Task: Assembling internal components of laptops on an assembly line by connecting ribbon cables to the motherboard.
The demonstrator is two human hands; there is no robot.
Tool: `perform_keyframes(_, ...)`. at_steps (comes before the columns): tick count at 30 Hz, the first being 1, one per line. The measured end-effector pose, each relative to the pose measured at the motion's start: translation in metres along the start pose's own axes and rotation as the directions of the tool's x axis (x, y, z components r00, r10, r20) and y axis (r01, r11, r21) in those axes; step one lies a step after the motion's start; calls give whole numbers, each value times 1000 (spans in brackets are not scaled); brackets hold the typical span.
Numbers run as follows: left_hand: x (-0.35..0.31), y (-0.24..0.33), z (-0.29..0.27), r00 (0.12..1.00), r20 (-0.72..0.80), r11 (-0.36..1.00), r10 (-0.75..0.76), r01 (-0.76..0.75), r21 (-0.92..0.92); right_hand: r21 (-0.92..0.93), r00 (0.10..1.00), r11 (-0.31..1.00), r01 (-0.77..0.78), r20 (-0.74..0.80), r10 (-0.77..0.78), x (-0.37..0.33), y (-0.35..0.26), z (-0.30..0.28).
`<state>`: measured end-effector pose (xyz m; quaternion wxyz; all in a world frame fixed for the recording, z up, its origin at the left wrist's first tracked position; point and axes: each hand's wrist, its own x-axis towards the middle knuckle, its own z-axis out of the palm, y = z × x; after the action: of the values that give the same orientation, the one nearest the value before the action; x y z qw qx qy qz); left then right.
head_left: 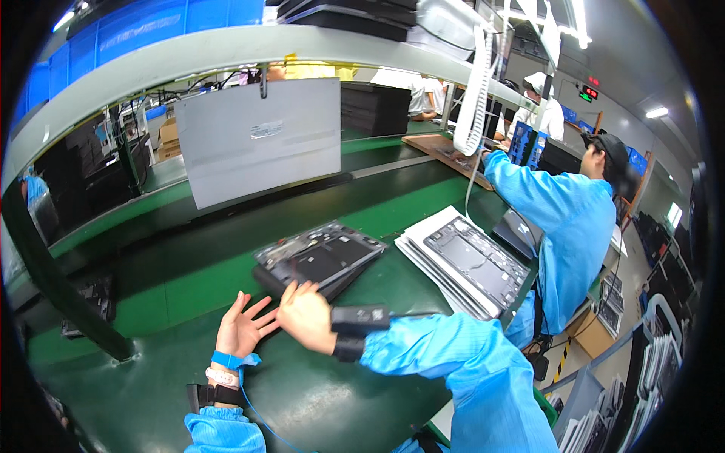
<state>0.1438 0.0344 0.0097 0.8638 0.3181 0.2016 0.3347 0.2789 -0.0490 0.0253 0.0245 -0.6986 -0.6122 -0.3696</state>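
My left hand (240, 328) is palm up over the green tabletop, its fingers spread and nothing visible in the palm. A blue wrist strap with a thin cord is round that wrist. Beside it, my right hand (306, 317) shows its back, the fingers bent in and slightly blurred near the left fingertips. Whatever those fingers may hold is hidden. Just beyond my hands, an opened tablet-like device (332, 255) with exposed black battery cells and circuitry rests on a dark slab. Another opened device (474, 255) lies on a stack of white sheets (438, 275) to the right.
A grey panel (260, 143) hangs from the overhead rail (226, 51). A dark post (68, 279) stands on the left beside a dark device (87, 306). At right, a co-worker in a blue smock (578, 234) reaches toward a brown board (445, 155); a coiled white cable (476, 98) hangs nearby.
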Motion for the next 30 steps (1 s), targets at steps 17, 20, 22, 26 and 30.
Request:
perform_keyframes(17,-91,3,-65,972,-142,983,185,-183,29,434,945,843,318,-77,-317,-79,-48,-107)
perform_keyframes(20,-115,15,-76,970,-190,988,150,-143,50,763,921,546,347,-168,-351,-93,-34,-124)
perform_keyframes(22,-131,20,-85,978,-155,990,140,-137,34,799,924,475,369,-261,-279,-97,-18,-129)
perform_keyframes(26,-156,23,-79,988,-107,993,107,-101,64,832,936,460,310,-351,3,-87,27,-115)
perform_keyframes(30,-165,24,-76,995,-62,995,77,-73,70,928,954,303,-214,132,269,-91,57,-49)
